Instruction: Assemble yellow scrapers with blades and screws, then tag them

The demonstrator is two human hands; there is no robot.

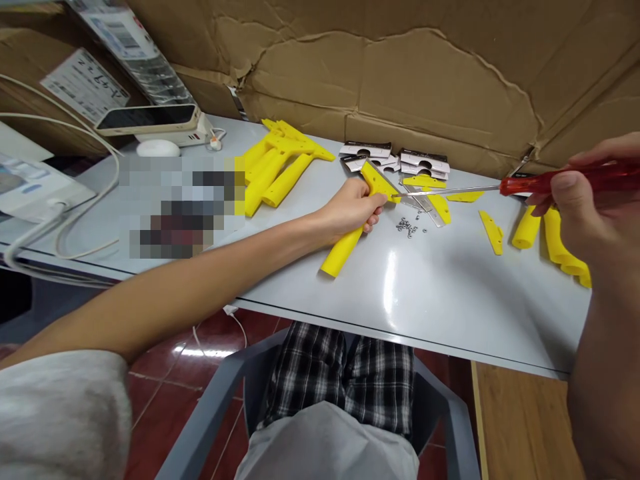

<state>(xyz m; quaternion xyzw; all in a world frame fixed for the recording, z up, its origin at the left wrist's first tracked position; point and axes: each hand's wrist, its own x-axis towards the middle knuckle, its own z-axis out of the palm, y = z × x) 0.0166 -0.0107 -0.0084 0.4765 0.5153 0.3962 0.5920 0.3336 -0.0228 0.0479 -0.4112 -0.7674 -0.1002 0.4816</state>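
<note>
My left hand (353, 212) is closed around a yellow scraper (343, 252), its handle pointing down toward the table's front edge. With my right hand (583, 200) I grip a screwdriver (520, 185) by its red handle. The long metal shaft runs left, and its tip meets the scraper's head by my left fingers; whether it sits in a screw is too small to tell. Just right of the scraper lie a small heap of screws (407, 227), a metal blade (430, 212) and several loose yellow cover pieces (491, 232).
Yellow scraper handles (280, 175) are piled at the left, with more handles (563, 250) at the right. Black-and-white blade packets (424, 163) lie along the cardboard (400, 80) at the back. A phone (150, 119) and white cables (63, 233) occupy the table's (310, 300) left end.
</note>
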